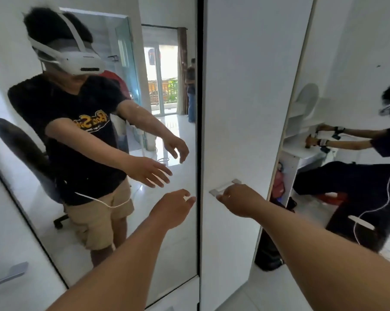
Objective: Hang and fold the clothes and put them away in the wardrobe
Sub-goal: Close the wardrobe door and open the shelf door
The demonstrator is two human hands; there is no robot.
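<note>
A white wardrobe door (245, 90) stands in front of me, with a small white bar handle (225, 187) at waist height. My right hand (240, 199) grips that handle, fingers curled round the bar. To the left, a mirrored door (99, 232) reflects me in a black T-shirt and headset. My left hand (175, 206) hovers at the mirror's right edge, fingers loosely spread and holding nothing. No clothes are in sight.
Another white door with a grey handle (10, 274) sits at the far left. To the right, a second person (369, 176) crouches at a white desk (301, 151), close to the wardrobe's side. A dark bag (268, 254) stands on the floor there.
</note>
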